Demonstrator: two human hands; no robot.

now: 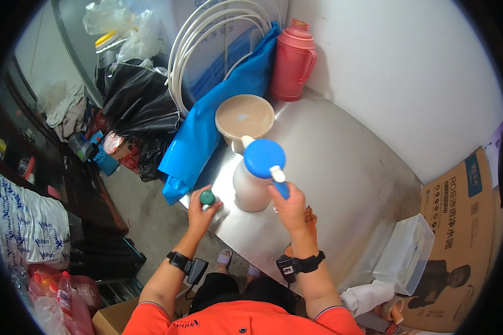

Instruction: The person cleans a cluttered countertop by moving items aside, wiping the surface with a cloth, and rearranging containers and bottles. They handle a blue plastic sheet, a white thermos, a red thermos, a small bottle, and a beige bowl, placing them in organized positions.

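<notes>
My left hand [200,213] grips a small container with a green cap [207,197] above the steel table's front left edge. My right hand [290,207] is closed around the blue handle of a pump sprayer [253,190], a pale translucent bottle with a blue top and white nozzle. The sprayer stands upright on the steel table [343,167]. Directly behind it is a round tub [245,116] with a beige lid. Something orange [310,220] lies on the table, partly hidden by my right wrist.
A blue plastic sheet [209,121] and coiled white tubing [180,63] flank the tub. A pink thermos flask [292,63] stands by the wall. At right are a clear plastic bin [404,253], a white cloth [366,295] and a large cardboard box [457,238]. Black bags [138,98] lie at left.
</notes>
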